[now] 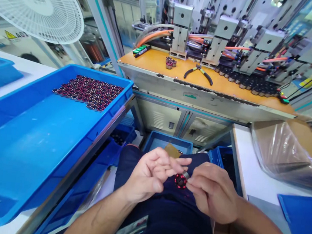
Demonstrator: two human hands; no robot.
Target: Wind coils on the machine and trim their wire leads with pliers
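Over my lap, my right hand [212, 190] pinches a small wound stator [181, 180], a round part with red coils around a dark centre and a metal rim. Its thumb and fingertips grip the right side of the part, and the coil face is turned towards me. My left hand [155, 173] is just to the left, palm partly up, with the fingers stretched over the stator's upper edge. Whether those fingertips touch it I cannot tell. Many similar red-and-black stators [91, 91] stand packed at the far end of a large blue tray [6, 190] on my left.
Ahead is a machine bench [156, 63] with upright press units, pliers [198, 74], marker pens [142, 51], a few stators [170, 62] and a row of dark parts [249, 81]. A white fan [36, 4] stands back left; a plastic-lined carton [283, 152] sits right. Below is a blue bin [170, 138].
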